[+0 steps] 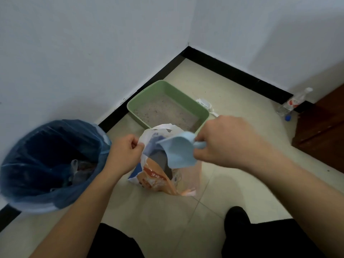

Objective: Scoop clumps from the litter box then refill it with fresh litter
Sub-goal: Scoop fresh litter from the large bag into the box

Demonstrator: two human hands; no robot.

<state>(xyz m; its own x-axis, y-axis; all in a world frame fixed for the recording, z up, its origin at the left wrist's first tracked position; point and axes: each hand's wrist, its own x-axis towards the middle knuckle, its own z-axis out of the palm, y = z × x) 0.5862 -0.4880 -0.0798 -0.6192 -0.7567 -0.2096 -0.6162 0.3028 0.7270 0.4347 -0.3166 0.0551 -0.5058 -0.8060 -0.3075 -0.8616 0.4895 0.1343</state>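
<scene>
Both forearms are left bare, with no sleeves seen. The left hand [123,155] and right hand [226,140] are ungloved. Black trousers [260,237] are worn.

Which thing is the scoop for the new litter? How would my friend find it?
Start at the green litter box in the corner of the white walls, then come toward the person to the orange and white litter bag standing on the floor. The scoop is the pale blue one over the bag's open mouth, in the right hand. The other scoop, behind the box, is white and lies untouched.
</scene>
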